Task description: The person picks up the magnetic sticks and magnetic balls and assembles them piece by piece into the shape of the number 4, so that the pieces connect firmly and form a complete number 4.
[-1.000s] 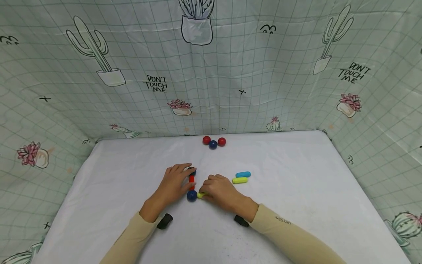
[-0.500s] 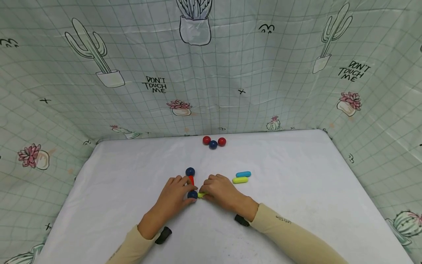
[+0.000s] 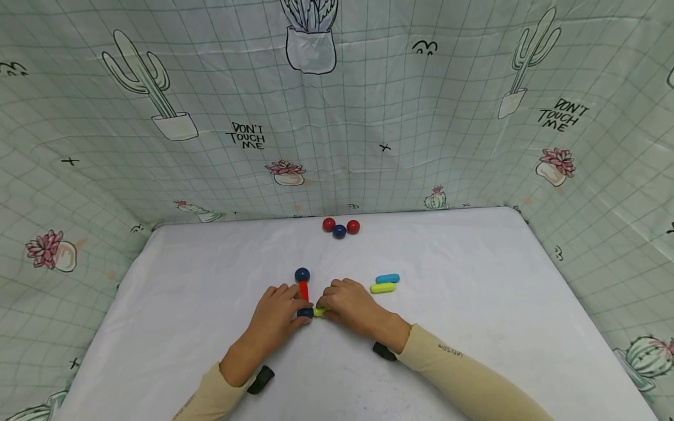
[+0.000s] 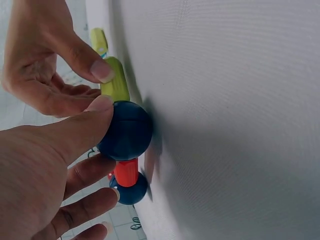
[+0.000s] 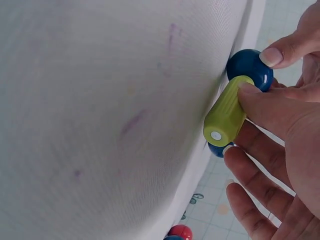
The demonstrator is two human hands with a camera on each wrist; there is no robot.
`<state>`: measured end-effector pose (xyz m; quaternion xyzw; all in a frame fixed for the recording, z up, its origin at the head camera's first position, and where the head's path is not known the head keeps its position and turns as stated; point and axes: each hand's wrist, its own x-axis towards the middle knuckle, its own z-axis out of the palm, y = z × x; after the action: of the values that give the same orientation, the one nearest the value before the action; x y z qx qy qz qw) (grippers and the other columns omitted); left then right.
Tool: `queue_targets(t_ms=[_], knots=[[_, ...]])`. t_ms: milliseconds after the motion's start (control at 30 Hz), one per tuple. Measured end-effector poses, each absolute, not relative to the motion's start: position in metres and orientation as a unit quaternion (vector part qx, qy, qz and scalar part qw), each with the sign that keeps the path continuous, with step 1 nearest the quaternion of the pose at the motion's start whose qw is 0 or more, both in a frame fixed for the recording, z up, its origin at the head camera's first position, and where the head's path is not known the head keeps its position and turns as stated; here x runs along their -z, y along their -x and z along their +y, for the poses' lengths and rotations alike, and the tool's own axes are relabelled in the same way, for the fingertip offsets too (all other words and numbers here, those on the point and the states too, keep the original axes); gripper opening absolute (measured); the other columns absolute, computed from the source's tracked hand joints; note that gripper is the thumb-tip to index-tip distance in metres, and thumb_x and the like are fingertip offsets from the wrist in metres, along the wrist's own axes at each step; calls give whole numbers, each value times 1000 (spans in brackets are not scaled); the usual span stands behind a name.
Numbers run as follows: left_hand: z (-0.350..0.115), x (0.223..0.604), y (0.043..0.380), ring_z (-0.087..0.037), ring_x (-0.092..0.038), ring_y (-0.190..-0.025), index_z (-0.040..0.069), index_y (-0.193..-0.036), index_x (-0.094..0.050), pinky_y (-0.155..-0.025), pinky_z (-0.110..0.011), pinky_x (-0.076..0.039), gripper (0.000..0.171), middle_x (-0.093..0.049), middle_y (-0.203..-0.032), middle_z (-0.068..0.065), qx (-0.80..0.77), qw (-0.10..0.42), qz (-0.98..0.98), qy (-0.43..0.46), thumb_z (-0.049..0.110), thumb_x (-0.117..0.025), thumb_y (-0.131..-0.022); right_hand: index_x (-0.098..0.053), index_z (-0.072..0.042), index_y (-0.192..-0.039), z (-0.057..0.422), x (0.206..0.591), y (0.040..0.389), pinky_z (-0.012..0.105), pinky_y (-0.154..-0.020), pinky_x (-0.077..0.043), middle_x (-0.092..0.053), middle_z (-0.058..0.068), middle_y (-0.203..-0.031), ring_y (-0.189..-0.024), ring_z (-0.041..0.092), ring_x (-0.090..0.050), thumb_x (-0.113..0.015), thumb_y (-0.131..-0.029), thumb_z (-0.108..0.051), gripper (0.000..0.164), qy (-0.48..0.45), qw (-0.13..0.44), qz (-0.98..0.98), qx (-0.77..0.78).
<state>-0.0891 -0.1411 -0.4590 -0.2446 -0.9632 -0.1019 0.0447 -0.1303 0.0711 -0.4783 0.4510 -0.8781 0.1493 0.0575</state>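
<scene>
With thumb and fingertips, my left hand pinches the nearer blue ball. My right hand grips a short yellow-green rod between thumb and fingers; a pale round disc shows on its free end. The rod's other end meets this blue ball. From the same ball a red rod runs toward the back of the table, joined to the farther blue ball. In the head view, fingers hide part of the near ball and much of the yellow-green rod.
At the table's back edge sit two red balls and a blue ball. Right of my right hand lie a light blue rod and another yellow-green rod. Patterned cloth hangs behind the white table.
My left hand has come off the far blue ball and red rod and closed on the near ball. The far ball has shifted slightly left. My right hand stays nearly still on its rod.
</scene>
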Motion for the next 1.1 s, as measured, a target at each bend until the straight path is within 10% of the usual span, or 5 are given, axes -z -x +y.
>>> queue_targets(t_ms=[1100], knots=[[-142,464,88,-15,-49,-82,14,-102,-85,-85,-38,-47,26,-55,-84,4,131,63,-961,234,22,-94,-79,-73,-4,-129,143,449,238,48,-99,-56,-72,13,-128,-116,33,-69,-84,-93,-17,40,-302,109,-939,-122]])
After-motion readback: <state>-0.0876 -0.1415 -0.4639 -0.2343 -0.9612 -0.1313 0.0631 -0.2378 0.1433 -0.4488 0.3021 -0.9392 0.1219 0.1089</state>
